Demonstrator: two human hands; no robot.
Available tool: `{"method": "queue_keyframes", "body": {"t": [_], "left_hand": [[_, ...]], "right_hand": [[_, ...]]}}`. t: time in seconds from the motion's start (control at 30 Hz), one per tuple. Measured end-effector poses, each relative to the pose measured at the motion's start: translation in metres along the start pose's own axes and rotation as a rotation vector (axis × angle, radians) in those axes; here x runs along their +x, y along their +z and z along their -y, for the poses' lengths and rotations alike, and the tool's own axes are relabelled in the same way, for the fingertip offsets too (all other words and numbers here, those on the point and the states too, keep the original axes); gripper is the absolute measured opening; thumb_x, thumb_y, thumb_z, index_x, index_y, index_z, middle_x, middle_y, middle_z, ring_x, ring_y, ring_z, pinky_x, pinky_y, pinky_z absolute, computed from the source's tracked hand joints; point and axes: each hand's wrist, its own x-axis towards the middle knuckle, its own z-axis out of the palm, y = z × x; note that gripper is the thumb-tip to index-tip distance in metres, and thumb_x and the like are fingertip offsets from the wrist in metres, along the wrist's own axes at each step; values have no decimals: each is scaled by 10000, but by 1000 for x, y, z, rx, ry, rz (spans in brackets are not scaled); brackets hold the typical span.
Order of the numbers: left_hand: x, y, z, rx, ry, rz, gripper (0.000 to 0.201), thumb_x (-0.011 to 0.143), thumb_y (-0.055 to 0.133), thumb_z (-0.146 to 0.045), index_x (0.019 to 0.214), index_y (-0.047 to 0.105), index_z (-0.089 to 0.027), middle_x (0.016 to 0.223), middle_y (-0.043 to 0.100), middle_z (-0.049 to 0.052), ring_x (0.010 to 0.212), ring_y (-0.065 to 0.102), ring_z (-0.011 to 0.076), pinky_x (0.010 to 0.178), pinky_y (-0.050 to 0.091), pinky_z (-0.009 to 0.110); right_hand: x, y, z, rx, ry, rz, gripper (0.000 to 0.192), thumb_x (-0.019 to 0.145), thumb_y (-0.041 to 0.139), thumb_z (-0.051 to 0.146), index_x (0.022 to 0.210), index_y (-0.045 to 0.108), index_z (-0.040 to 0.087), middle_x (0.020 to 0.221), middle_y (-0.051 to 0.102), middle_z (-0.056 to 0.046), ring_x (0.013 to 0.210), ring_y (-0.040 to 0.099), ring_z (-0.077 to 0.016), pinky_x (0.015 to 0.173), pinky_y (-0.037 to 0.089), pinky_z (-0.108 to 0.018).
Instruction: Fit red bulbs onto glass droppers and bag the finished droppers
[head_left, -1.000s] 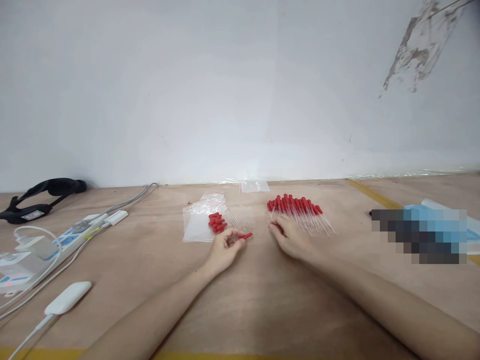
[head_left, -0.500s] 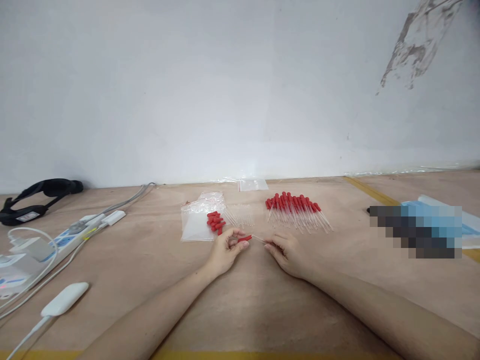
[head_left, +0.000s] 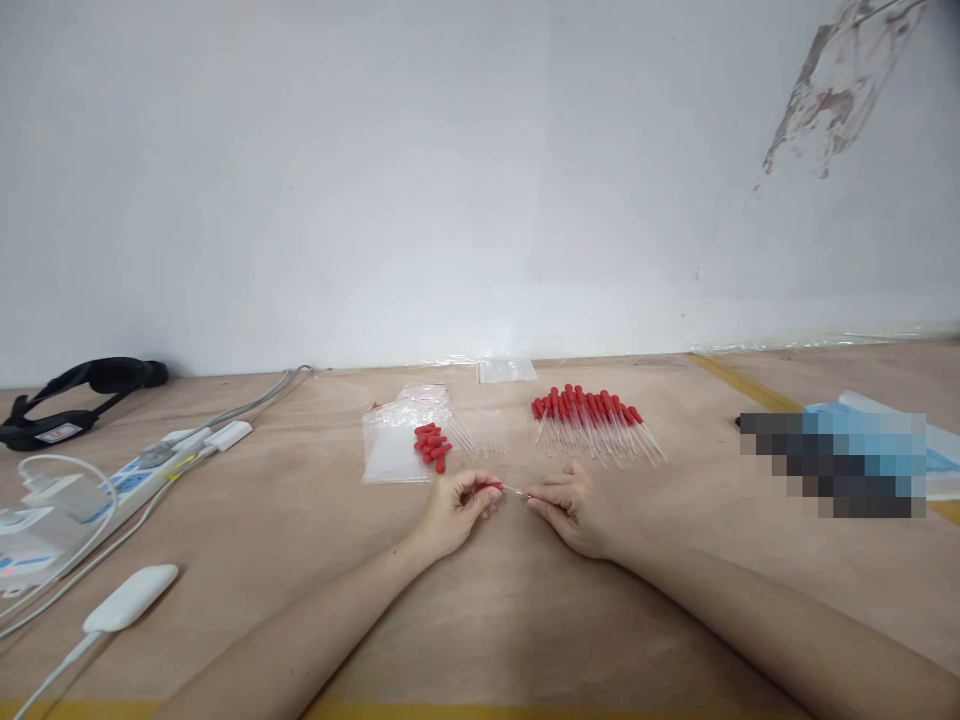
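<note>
Plainly, I take the clear plastic bag (head_left: 391, 447) on the brown tabletop (head_left: 510, 620) as my landmark and work rightward from it. Far to the left of the bag lie a black strap (head_left: 82, 385), a white power strip (head_left: 142, 470) with its cables, and a white adapter (head_left: 131, 597) nearer me. Touching the bag's right edge sits a small heap of loose red caps (head_left: 433, 444), and just right of those a fan of bare clear tubes (head_left: 484, 432).

Below and right of the bag, my left hand (head_left: 454, 515) pinches a red cap (head_left: 491, 486) between thumb and fingertips. My right hand (head_left: 574, 510) meets it, gripping the thin clear tube (head_left: 516, 490) that bridges the two hands; the tube's tip seems to sit at or in the cap, though I cannot tell how deep. Both hands are closed in fine pinches, just above the table.

I judge the tube very light, stiff but brittle, and slick, so I would hold it close to the cap end to keep it from bending or snapping. The cap looks soft and rubbery, best held by its sides without squashing its mouth.

Farther right of the bag lies the row of capped droppers (head_left: 596, 420), well apart from the hands.
</note>
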Motion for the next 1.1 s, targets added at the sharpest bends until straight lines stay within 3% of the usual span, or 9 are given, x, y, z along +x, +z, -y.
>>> {"method": "queue_keyframes", "body": {"t": [0.17, 0.37, 0.6, 0.9, 1.1], "left_hand": [[-6, -1, -8, 242, 47, 62, 235, 793, 516, -354, 825, 632, -153, 655, 602, 11, 547, 499, 102, 518, 389, 196], [-10, -1, -19, 416, 137, 95, 192, 783, 530, -322, 805, 648, -172, 681, 615, 21, 588, 510, 120, 542, 397, 201], [-11, -1, -19, 442, 169, 112, 147, 785, 523, -268, 822, 622, -166, 746, 620, 30, 683, 549, 144, 637, 428, 232], [-9, -3, -14, 439, 186, 107, 156, 791, 522, -282, 832, 624, -172, 748, 626, 35, 665, 554, 145, 612, 432, 235], [5, -12, -11, 495, 283, 109, 149, 785, 539, -253, 896, 612, -186, 835, 616, 47, 760, 557, 164, 676, 442, 265]], "right_hand": [[1, -14, 0, -127, -42, 104, 294, 878, 349, 268, 830, 636, 230, 709, 627, -3, 574, 475, -100, 676, 236, -300], [-1, -14, 3, -246, -77, 110, 285, 868, 349, 246, 774, 615, 202, 677, 610, -12, 565, 451, -99, 669, 203, -311], [4, -13, 13, -180, -26, 150, 280, 866, 351, 256, 720, 578, 182, 669, 620, -10, 566, 457, -105, 670, 224, -302], [11, -8, 13, -44, 24, 195, 290, 871, 344, 251, 722, 590, 207, 700, 655, 8, 604, 525, -117, 715, 288, -306], [20, -11, 18, -113, 73, 205, 302, 843, 376, 244, 635, 588, 189, 628, 638, -13, 554, 524, -125, 659, 333, -280]]}}
